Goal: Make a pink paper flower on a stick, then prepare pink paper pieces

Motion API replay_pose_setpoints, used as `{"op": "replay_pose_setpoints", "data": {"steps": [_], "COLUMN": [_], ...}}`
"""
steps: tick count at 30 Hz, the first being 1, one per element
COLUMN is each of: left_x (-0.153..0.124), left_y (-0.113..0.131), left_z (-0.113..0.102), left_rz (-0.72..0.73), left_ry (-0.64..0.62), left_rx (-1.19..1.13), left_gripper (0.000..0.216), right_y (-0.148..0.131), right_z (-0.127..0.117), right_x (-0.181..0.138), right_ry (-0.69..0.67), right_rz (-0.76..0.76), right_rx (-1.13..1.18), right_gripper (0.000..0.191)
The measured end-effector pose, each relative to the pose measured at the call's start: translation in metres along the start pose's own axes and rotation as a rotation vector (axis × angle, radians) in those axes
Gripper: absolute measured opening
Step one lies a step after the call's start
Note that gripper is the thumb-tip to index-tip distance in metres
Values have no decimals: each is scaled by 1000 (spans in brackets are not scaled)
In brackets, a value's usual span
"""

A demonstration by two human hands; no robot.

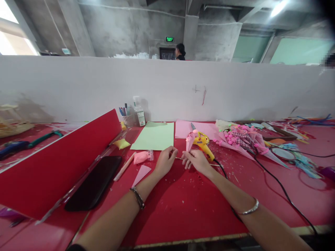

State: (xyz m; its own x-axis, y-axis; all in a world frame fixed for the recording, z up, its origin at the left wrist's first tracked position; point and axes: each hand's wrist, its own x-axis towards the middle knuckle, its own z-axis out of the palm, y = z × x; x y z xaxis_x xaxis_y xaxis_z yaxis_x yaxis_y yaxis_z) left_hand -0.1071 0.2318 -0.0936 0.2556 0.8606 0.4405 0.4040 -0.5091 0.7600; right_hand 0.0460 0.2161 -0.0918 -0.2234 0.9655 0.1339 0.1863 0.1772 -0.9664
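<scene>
Here, nearest the front edge of the table, a pointed pink paper piece lies beside the left wrist. Mid-table, the left hand has curled fingers; whether they pinch anything I cannot tell. The right hand grasps a small pink cone, point down, near a yellow glue gun. Toward the right edge sits a heap of cones; green paper lies by the far edge.
</scene>
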Motion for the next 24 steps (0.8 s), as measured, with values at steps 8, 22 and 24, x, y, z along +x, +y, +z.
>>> {"op": "replay_pose_setpoints", "data": {"steps": [8, 22, 24], "left_x": [0, -2, -2], "left_y": [1, -2, -2], "left_z": [0, 3, 4], "left_rz": [0, -32, -60], "left_ry": [-6, -41, -8], "left_rx": [-6, -201, -216], "left_gripper": [20, 28, 30], "right_y": [2, -1, -1], "right_z": [-1, 0, -1], "right_x": [0, -2, -3], "right_ry": [-5, -100, -123], "right_rz": [-29, -89, -119], "right_rx": [-49, -230, -287], "right_gripper": [37, 37, 39]}}
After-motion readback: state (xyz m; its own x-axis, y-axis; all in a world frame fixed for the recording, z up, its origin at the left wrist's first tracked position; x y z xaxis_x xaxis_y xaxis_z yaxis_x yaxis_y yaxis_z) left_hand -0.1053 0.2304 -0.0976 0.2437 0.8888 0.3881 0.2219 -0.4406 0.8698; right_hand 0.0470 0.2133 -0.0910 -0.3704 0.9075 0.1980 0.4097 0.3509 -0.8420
